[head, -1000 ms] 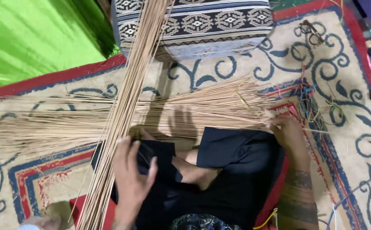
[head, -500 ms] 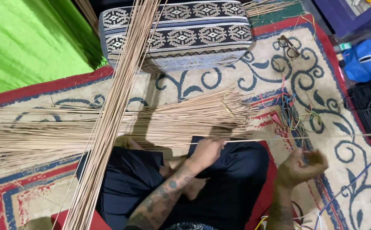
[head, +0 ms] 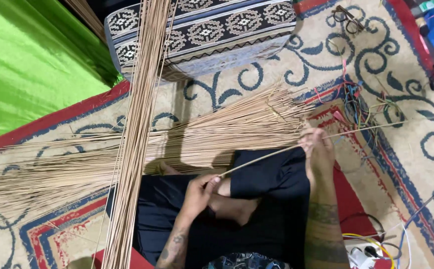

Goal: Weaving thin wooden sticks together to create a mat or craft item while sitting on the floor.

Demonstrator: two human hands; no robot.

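Observation:
I sit cross-legged in black trousers (head: 271,184) on a patterned carpet. My left hand (head: 201,192) pinches the near end of one thin cane stick (head: 356,130) above my bare foot (head: 234,206). My right hand (head: 317,149) grips the same stick further along; its far end points right. A wide heap of thin sticks (head: 127,154) lies flat across the carpet before my knees. A tall bundle of long sticks (head: 137,124) crosses it, running from the cushion down past my left leg.
A patterned black-and-white cushion (head: 212,35) stands ahead. Green shiny fabric (head: 28,69) covers the upper left. Coloured wire scraps (head: 361,107) lie right of the heap, a pair of spectacles (head: 349,17) beyond them. Cables and a white power strip (head: 371,249) sit at lower right.
My right hand rose from the carpet on my right to the heap's edge and took a single stick. My left hand slid back to its near end.

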